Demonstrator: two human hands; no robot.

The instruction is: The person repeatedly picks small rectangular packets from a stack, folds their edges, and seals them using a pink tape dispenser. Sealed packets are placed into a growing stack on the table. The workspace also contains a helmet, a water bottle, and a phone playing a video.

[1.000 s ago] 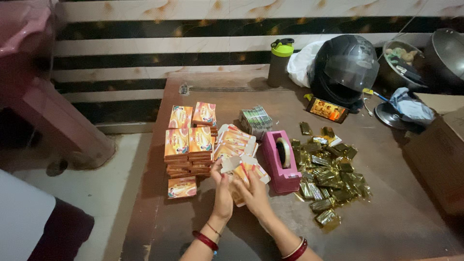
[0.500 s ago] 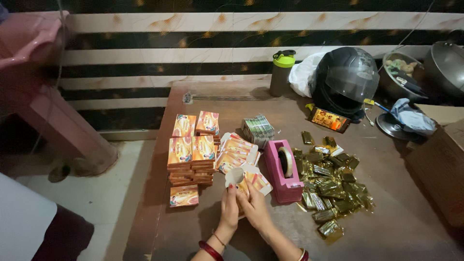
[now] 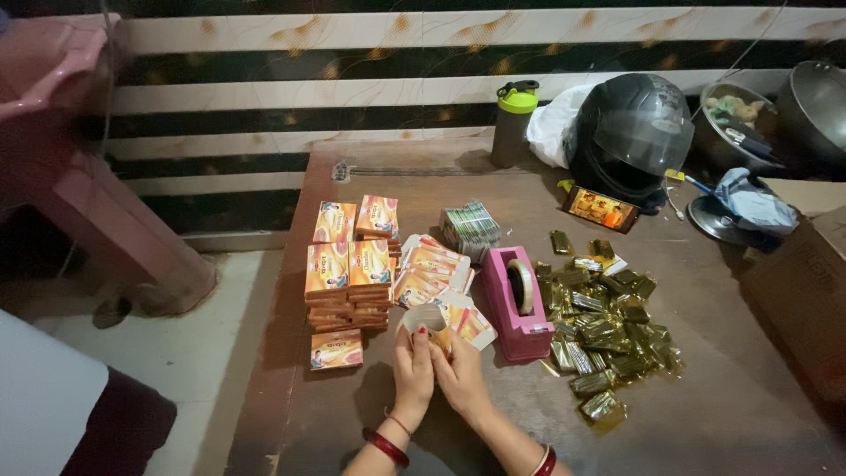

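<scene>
Both hands were closed around one small orange carton (image 3: 451, 323) with its white flaps open, held just above the near part of the brown desk (image 3: 705, 414); the left hand (image 3: 412, 368) gripped it from the left side, fingers curled upward, and the right hand (image 3: 462, 375) pressed against it from the right, the two hands touching each other (a red bangle showed on each wrist). Just beyond the carton lay a fanned heap of flat orange cartons (image 3: 430, 269); to its left stood stacks of closed orange boxes (image 3: 349, 275), with a single orange box (image 3: 335, 349) lying flat in front of them. A pink tape dispenser (image 3: 517, 303) stood just right of the held carton; beyond it on the right a pile of gold foil packets (image 3: 606, 328) spread over the desk. Behind the flat cartons sat a bundle of greenish cards (image 3: 470, 227). At the far edge stood a bottle with a green lid (image 3: 513, 123), a black helmet (image 3: 627, 134) and a lit phone (image 3: 599, 209) lying in front of the helmet.
</scene>
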